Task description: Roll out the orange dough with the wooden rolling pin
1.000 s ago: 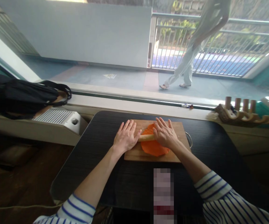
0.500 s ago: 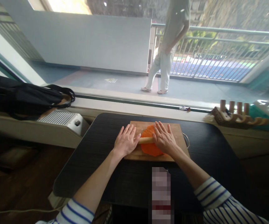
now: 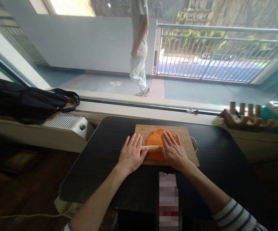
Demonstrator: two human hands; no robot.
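Observation:
Both palms press on a thin wooden rolling pin [image 3: 151, 148] that lies across a flat orange sheet of dough [image 3: 155, 138]. My left hand [image 3: 131, 152] covers the pin's left end, its fingers stretched out flat and pointing away from me. Over the right end rests my right hand [image 3: 173, 148], likewise flat, its fingertips touching the sheet's right part. Under the sheet is a wooden cutting board [image 3: 189, 150] with a metal handle [image 3: 195, 144] at its right side. Both ends of the pin are hidden beneath the hands.
The board lies on a dark table [image 3: 93, 160]. A pixelated patch [image 3: 169, 199] covers something at the near edge. A black bag [image 3: 28, 99] and a white slatted unit [image 3: 68, 123] stand left, a wooden rack [image 3: 246, 117] right. Beyond the window a person [image 3: 139, 48] walks.
Both hands and the rolling pin have come slightly nearer to me over the orange sheet, baring more of its far part. Outside, the person has moved left.

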